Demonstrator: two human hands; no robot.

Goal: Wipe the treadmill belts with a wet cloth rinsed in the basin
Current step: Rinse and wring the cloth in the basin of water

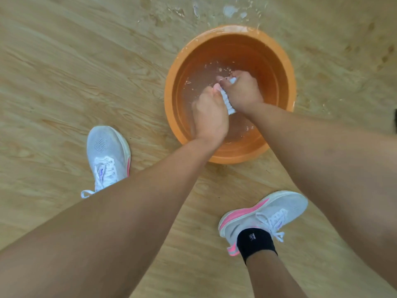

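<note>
From the head camera, looking straight down, a pale wood-grain floor [64,61] fills the view. Beyond the far rim of the basin it is wet, with splashes and a whitish puddle [231,10]. A white trainer [107,153] with a pink edge stands near the left of the basin, its laces loose. A second white trainer with a pink stripe [268,214] sits nearer and to the right, above a black ankle sock [255,241]. A small dark shape at the right edge [395,120] is cut off and cannot be identified. Both bare forearms cross the near rim and hide part of it.

The orange basin [286,67] sits on the floor at centre right and holds shallow, slightly cloudy water [193,91] with small bubbles. Both hands are inside it, close together above the water. The left hand [209,117] is curled into a fist with its knuckles up and its thumb pointing away. The right hand [242,93] is fisted just beyond it and to the right. The fingers of both wrap tightly round the same cloth.

The white cloth [227,102] is bunched into a narrow, ridged roll. Only a strip shows between the two fists and a small tuft at the right thumb. Whether it touches the water cannot be told.
</note>
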